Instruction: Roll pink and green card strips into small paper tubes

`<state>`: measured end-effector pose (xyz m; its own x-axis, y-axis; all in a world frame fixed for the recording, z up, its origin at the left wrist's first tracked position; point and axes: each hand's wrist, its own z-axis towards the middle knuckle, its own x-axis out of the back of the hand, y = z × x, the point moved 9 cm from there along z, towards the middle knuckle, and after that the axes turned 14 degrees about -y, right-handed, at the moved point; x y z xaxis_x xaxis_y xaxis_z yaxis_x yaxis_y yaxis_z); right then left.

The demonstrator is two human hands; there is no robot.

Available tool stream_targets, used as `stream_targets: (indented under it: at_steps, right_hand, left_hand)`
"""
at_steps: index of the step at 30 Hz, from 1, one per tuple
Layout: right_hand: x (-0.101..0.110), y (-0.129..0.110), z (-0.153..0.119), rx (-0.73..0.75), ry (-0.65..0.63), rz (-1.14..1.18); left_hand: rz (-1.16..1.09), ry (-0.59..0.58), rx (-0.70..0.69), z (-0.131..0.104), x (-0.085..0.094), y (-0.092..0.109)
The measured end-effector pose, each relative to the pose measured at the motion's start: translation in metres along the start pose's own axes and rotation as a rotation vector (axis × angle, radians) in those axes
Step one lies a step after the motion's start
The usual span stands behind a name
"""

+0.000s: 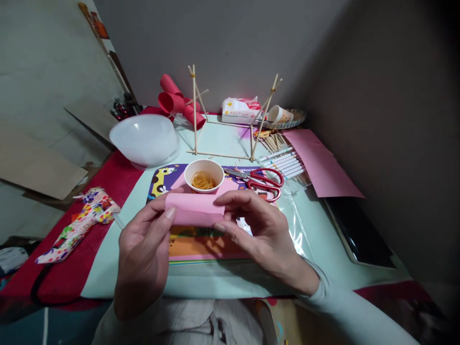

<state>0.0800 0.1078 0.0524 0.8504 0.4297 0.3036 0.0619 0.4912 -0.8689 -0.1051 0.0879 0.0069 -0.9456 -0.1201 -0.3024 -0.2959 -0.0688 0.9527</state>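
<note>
A tube of rolled pink paper [194,209] lies level between my hands, above a colourful printed mat [196,247]. My left hand [145,244] grips its left end, thumb in front and fingers behind. At the right end, my right hand [257,230] pinches the paper between thumb and fingers. Just beyond the roll stands a white paper cup [204,167] with yellowish rubber bands [203,181] in it. Red-handled scissors [264,182] lie right of the cup, their blades pointing left.
A stick frame [223,155] tied at its peaks stands behind the cup, near red paper tubes [172,103]. Left are a translucent bowl [143,139] and a patterned glue gun [81,223]. Right are markers [283,163], pink sheets [319,163] and a dark tablet-like slab [359,235].
</note>
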Motion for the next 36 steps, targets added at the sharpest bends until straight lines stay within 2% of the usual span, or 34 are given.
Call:
stream_targets:
  at_steps: [8,13,18,21,23,26,30,33,36]
  right_hand:
    - [-0.001,0.000,0.001,-0.057,-0.012,-0.032]
    - [0.003,0.000,0.001,-0.066,0.039,-0.021]
    - [0.005,0.012,0.002,-0.109,0.096,0.096]
    - [0.004,0.011,0.001,-0.068,0.116,0.124]
    - [0.007,0.005,-0.004,-0.007,0.159,0.056]
    - [0.013,-0.010,-0.020,0.137,0.233,-0.153]
    - [0.011,-0.018,-0.031,0.269,0.195,-0.340]
    - [0.008,-0.017,-0.025,0.287,0.166,-0.381]
    - [0.008,-0.016,-0.013,0.259,0.149,-0.432]
  left_hand:
    - [0.018,-0.002,-0.022,-0.001,-0.001,0.002]
    - [0.050,0.031,-0.018,-0.003,0.003,-0.003]
    - [0.035,0.006,-0.089,0.000,0.002,-0.004]
    - [-0.004,-0.036,-0.134,0.003,0.001,-0.004]
    - [-0.010,-0.050,-0.179,0.002,0.001,0.000]
    - [0.087,-0.070,-0.295,-0.005,0.003,0.014]
    - [0.371,-0.070,-0.602,-0.026,-0.001,0.050]
    - [0.633,-0.062,-0.833,-0.044,-0.013,0.075]
    - [0.996,-0.039,-0.953,-0.055,-0.033,0.089]
